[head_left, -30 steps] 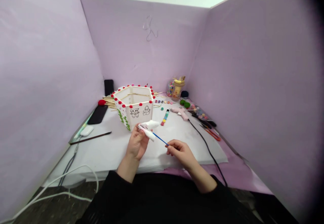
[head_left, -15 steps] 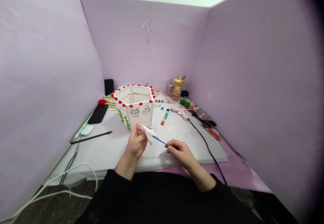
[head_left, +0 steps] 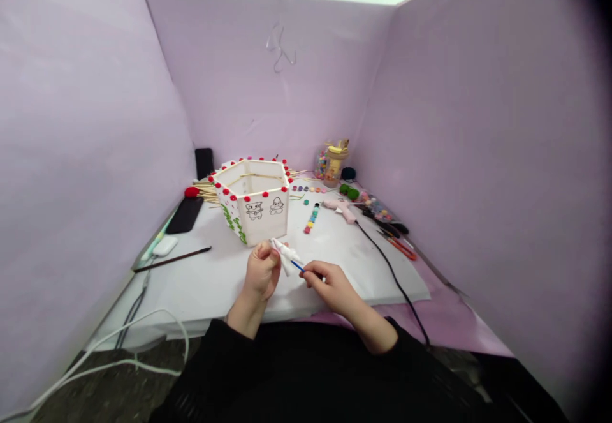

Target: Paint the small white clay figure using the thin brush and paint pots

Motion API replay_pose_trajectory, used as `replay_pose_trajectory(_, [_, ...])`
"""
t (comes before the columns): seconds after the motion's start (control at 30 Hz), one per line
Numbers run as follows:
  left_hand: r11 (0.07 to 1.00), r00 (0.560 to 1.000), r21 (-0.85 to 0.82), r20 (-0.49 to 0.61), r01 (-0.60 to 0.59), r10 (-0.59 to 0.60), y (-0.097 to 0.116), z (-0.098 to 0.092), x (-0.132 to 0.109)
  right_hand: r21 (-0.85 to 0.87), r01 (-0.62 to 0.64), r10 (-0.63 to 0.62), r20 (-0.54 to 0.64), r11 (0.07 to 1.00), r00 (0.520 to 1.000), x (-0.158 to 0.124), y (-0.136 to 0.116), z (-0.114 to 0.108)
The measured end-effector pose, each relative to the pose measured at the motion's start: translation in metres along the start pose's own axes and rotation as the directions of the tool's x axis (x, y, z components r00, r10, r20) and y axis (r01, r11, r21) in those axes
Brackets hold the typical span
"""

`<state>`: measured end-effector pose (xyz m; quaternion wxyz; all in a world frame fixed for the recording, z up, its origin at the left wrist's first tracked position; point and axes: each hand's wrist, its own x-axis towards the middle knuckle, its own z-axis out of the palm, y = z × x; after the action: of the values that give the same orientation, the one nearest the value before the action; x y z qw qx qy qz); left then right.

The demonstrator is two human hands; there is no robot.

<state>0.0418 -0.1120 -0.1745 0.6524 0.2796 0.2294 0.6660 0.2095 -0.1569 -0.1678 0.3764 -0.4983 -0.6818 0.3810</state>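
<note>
Noticeably closer together

A white box (head_left: pixel 262 226) with red dots on its rim stands on the far left side of the 2 hands. The left hand (head_left: pixel 262 275) pinches a crumpled white tissue (head_left: pixel 287 254), near the box. The right hand (head_left: pixel 331 286) grips a thin blue stick (head_left: pixel 297 266); it has come nearer the tissue, and less stick shows. Probably the stick sits deeper in the folds, though its tip is hidden.

Single head-worn view, looking forward and down, left hand (head_left: pixel 262 271) and right hand (head_left: pixel 331 284) near, white tabletop (head_left: pixel 349 251) beyond, purple back panel (head_left: pixel 315 97) farthest.
</note>
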Motion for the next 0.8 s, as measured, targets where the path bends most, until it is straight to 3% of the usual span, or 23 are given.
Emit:
replay_pose_trajectory(0.17, [0.997,0.999,-0.065,-0.034,-0.043,0.041,0.013,-0.008,0.011,0.044,-0.057,0.058,-0.012,0.997,0.998,-0.002,0.007,-0.008])
replay_pose_trajectory(0.4, [0.993,0.998,-0.100,0.029,0.054,-0.051,0.007,0.001,-0.005,0.109,0.084,-0.061,-0.198,0.991,0.978,-0.003,-0.004,-0.012])
replay_pose_trajectory(0.53, [0.995,0.996,-0.074,0.054,0.071,-0.067,0.003,0.005,-0.010,0.100,0.087,-0.065,-0.213,0.991,0.975,0.000,-0.007,-0.007])
replay_pose_trajectory(0.8, [0.992,0.996,0.078,-0.009,0.094,-0.094,0.001,0.007,-0.013,0.055,0.066,-0.050,-0.245,0.996,0.968,0.001,0.000,-0.005])
